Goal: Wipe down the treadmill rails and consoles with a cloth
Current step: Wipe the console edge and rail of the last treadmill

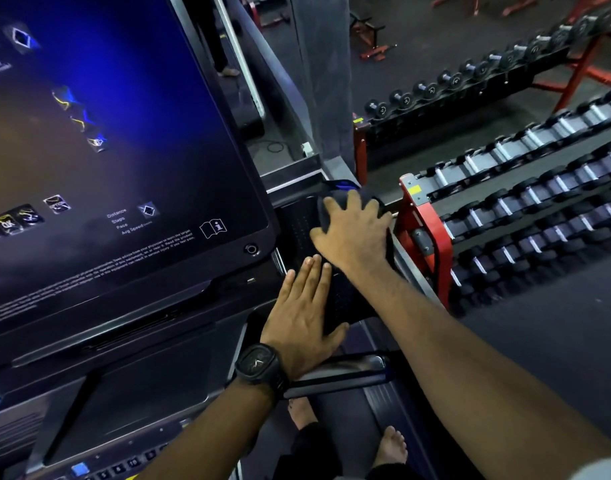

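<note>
The cloth (345, 199), dark with a blue edge, lay bunched on the tray at the right side of the treadmill console (297, 230), pinned under the right hand (354, 230). That hand was spread flat with fingers splayed over it, pressing down rather than gripping, which probably suited a scrubbing pass over the textured surface. The left hand (306, 306), wearing a black watch (259, 367), rested flat and empty on the nearer part of the same ledge, likely as a brace. Most of the cloth was hidden beneath the palm, so its size and folds could not be judged. The lit screen (106, 150) ran off the frame, and the side rail (338, 375) showed only in part.
</note>
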